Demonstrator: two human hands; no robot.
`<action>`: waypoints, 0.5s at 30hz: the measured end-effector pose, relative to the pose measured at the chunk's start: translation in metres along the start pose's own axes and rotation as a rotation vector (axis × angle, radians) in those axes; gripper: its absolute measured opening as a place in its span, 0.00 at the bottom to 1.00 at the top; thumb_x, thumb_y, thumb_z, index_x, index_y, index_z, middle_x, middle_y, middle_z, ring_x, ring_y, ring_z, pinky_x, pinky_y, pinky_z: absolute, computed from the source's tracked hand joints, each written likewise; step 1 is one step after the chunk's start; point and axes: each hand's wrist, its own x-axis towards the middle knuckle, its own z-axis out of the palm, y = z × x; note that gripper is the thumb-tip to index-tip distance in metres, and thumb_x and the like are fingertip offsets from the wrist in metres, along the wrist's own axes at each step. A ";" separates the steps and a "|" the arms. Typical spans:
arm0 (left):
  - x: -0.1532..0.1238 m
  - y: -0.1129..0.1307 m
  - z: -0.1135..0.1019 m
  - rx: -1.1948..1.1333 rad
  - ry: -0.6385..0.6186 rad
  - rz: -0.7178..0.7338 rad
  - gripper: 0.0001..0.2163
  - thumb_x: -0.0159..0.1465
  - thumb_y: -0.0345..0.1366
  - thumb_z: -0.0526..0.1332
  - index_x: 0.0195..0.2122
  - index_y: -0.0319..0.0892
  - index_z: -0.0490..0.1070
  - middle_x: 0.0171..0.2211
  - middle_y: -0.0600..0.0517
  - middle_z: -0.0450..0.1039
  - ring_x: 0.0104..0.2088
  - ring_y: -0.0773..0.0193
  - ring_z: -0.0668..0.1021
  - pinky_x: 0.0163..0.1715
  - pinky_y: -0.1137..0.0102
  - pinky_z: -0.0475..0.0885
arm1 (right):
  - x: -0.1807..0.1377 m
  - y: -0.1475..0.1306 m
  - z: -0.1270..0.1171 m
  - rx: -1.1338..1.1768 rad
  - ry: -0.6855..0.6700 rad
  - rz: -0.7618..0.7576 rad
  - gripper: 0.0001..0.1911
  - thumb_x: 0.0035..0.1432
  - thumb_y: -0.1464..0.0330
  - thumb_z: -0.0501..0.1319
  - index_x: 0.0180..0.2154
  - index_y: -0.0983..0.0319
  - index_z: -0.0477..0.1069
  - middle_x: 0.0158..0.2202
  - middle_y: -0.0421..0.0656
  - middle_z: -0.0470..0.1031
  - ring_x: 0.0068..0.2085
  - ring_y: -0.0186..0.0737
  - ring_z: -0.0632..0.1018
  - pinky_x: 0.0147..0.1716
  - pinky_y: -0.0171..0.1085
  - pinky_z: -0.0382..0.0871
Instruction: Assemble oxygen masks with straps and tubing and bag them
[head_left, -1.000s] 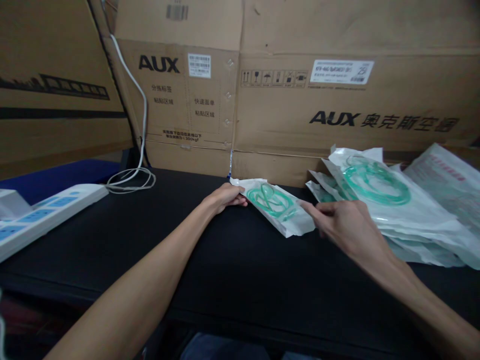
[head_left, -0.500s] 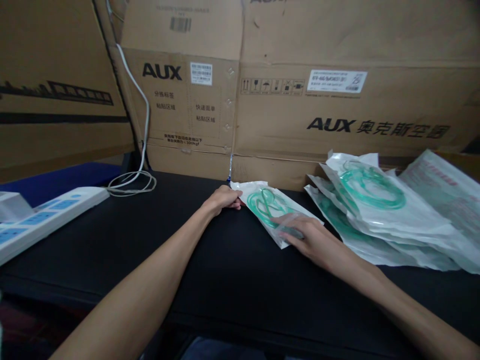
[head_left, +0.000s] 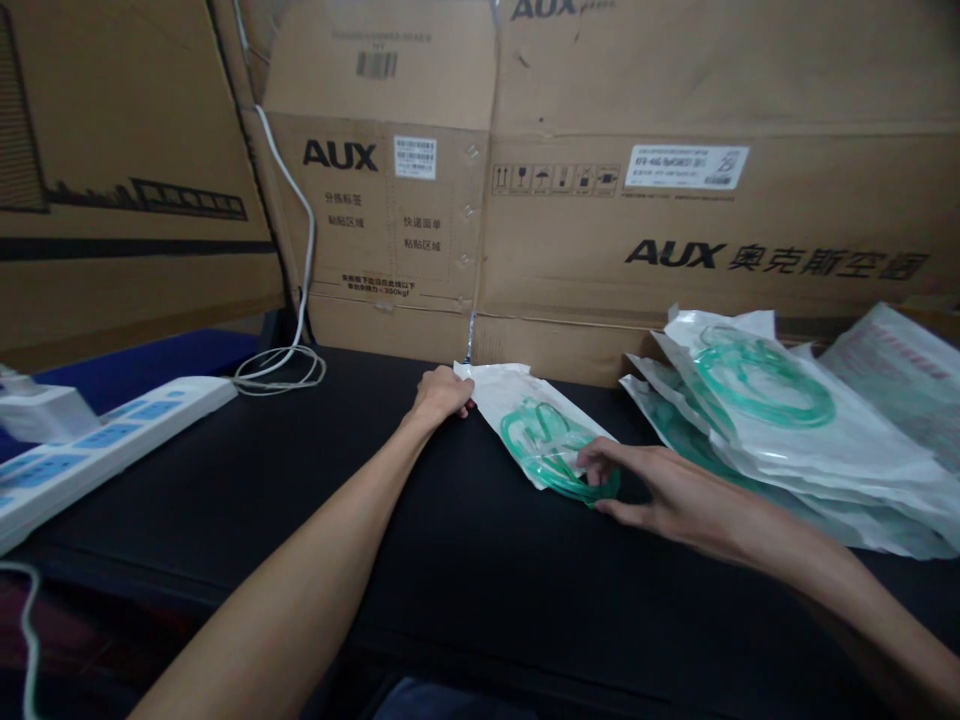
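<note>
A white-and-clear pouch (head_left: 504,378) lies on the black table in front of me. My left hand (head_left: 444,392) pinches its far left corner. A coil of clear green tubing (head_left: 577,485) sits partly inside the pouch, and its near loops stick out past the pouch's near end. My right hand (head_left: 630,480) grips the loops at that end, with thumb below and fingers above. Some of its fingers are hidden behind the tubing and the pouch edge.
A stack of similar pouches (head_left: 757,390) with green tubing lies at the right, beside a printed bag (head_left: 900,370). A white power strip (head_left: 150,435) and a looped cable (head_left: 289,370) are at the left. Cardboard panels (head_left: 570,270) stand along the back of the black table (head_left: 450,590).
My right hand has moved from the pouch's near end to the tubing coil, whose loops now stick out of the pouch. My left hand still holds the corner. The view has shifted slightly.
</note>
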 end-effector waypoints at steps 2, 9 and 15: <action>-0.001 0.000 -0.002 0.035 0.017 0.008 0.15 0.66 0.41 0.62 0.24 0.39 0.75 0.21 0.52 0.75 0.32 0.61 0.80 0.43 0.63 0.73 | 0.000 -0.002 0.003 -0.012 0.005 0.012 0.18 0.57 0.68 0.62 0.50 0.56 0.71 0.46 0.43 0.77 0.46 0.43 0.77 0.46 0.38 0.70; 0.000 -0.003 -0.004 0.087 0.063 0.038 0.14 0.67 0.42 0.63 0.27 0.39 0.73 0.26 0.52 0.77 0.34 0.61 0.80 0.44 0.62 0.73 | -0.019 -0.020 -0.015 0.093 -0.173 0.082 0.07 0.53 0.63 0.66 0.35 0.56 0.78 0.35 0.41 0.80 0.42 0.47 0.80 0.44 0.39 0.74; -0.004 -0.007 -0.005 0.121 0.149 0.059 0.08 0.62 0.38 0.64 0.29 0.39 0.75 0.27 0.42 0.77 0.42 0.47 0.81 0.44 0.61 0.72 | -0.034 -0.012 -0.035 0.211 -0.173 0.211 0.14 0.47 0.54 0.71 0.35 0.54 0.81 0.39 0.43 0.81 0.46 0.51 0.80 0.47 0.41 0.74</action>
